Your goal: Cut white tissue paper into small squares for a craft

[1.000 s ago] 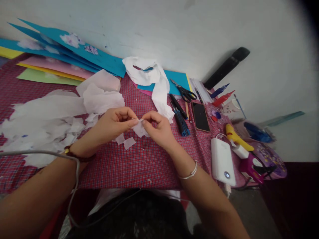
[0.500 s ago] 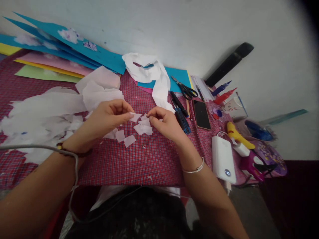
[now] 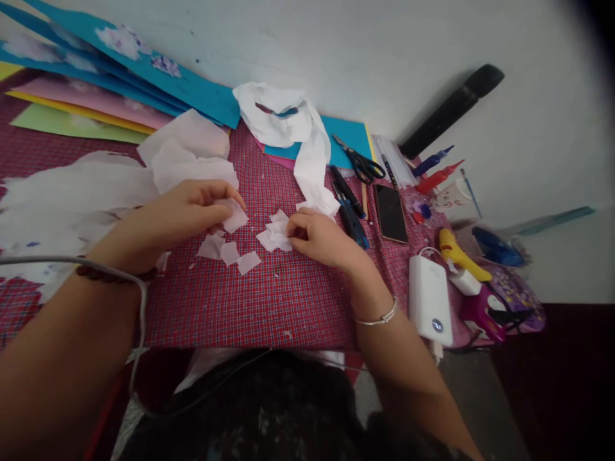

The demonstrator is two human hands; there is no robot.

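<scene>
A small square of white tissue paper [image 3: 236,216] is pinched between the thumb and fingers of my left hand [image 3: 192,208]. My right hand [image 3: 319,237] has its fingertips curled together at the right edge of a small pile of cut paper pieces [image 3: 273,235]; whatever is between them is hidden. Several more loose paper squares [image 3: 230,253] lie on the checked cloth below my left hand. Left of that hand spreads a heap of larger white tissue sheets [image 3: 86,192].
A white paper strip [image 3: 312,169] curls at the back. Scissors [image 3: 360,160], a blue cutter [image 3: 353,221], a phone [image 3: 390,213] and a white power bank [image 3: 430,298] lie to the right. Coloured sheets [image 3: 192,93] lean at the back left. A grey cable [image 3: 141,320] crosses my left wrist.
My left hand has moved left, away from the small pile, with its paper square. My right hand has stayed beside the pile. The view has shifted slightly.
</scene>
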